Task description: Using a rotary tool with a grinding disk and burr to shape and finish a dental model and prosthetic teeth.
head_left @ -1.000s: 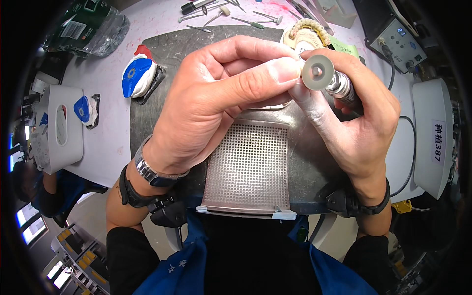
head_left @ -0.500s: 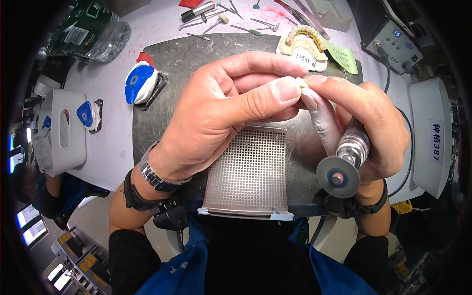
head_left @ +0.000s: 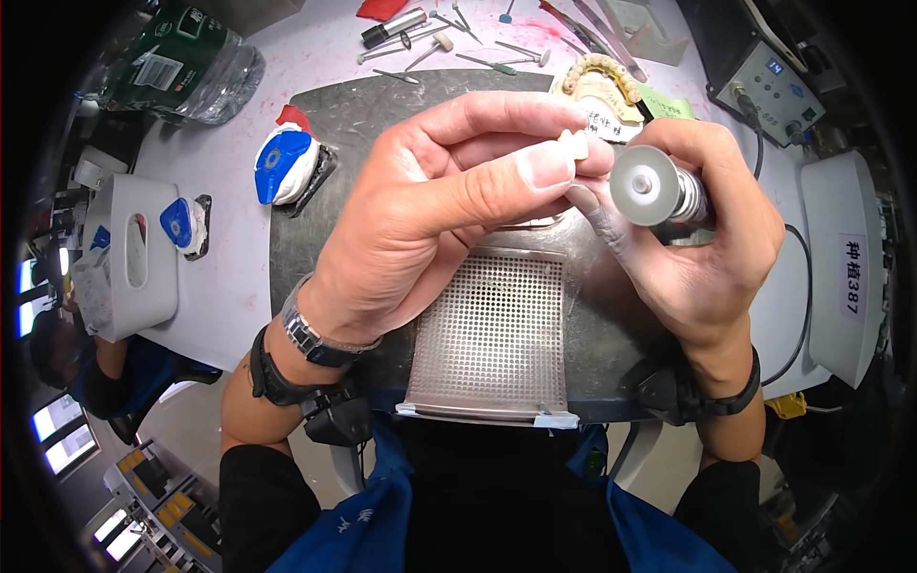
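Two bare hands work close together; take the clock as centred on what the left one holds, with twelve at the top of the view. The left hand (head_left: 420, 205) is nearly closed, thumb and fingers pinching a small cream tooth piece (head_left: 574, 146) at their tips, raised over the counter (head_left: 239, 172). The right hand (head_left: 718, 250) is curled round a metal hand drill (head_left: 690, 196), whose round grey disc (head_left: 630, 202) sits at four o'clock, near the piece with a gap in view. A whitened thumb of that hand reaches close to the piece; whether it touches cannot be told. At eight o'clock a watch (head_left: 315, 334) circles the left wrist. Toward seven, a plate full of holes (head_left: 492, 334) lies over a dark metal sheet (head_left: 611, 315). At one o'clock sits a model of teeth (head_left: 602, 100), with a green note (head_left: 672, 103) beside it at two. Slim tool bits (head_left: 441, 44) lie scattered at ten. At nine is a blue and white mould (head_left: 285, 167), with a smaller mould (head_left: 181, 224) farther out, next to a white bin (head_left: 158, 286). Another white bin (head_left: 841, 258) stands at four, and a control box (head_left: 774, 86) between two and three.
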Available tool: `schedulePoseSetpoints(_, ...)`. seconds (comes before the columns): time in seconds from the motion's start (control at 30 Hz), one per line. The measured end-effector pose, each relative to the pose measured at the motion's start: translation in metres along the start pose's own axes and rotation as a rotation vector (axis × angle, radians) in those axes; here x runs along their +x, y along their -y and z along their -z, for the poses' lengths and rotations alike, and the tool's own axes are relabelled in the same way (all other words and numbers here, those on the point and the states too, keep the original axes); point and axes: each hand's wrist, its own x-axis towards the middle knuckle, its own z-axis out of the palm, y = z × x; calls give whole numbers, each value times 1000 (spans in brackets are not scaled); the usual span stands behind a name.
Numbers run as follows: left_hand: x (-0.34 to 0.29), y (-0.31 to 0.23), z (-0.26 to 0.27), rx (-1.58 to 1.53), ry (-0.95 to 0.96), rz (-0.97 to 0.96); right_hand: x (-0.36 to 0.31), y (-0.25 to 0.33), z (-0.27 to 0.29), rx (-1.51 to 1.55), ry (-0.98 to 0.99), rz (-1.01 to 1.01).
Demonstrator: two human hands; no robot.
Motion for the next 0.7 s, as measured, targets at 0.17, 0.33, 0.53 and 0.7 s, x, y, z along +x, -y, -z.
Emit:
schedulePoseSetpoints(0.17, -1, 0, 2, -10, -23, 3, 1, 1, -2, -75, 76, -35)
schedulePoseSetpoints(0.33, -1, -1, 1, 15, -1, 1, 0, 1, -1, -64, 79, -11)
schedulePoseSetpoints(0.53, -1, 1, 5, 42, -6, -6, 1, 0, -5, -93, 47, -11)
schedulePoseSetpoints(0.7, -1, 2, 3, 49, -25, -22, -2, -2, -4, -81, 65, -3)
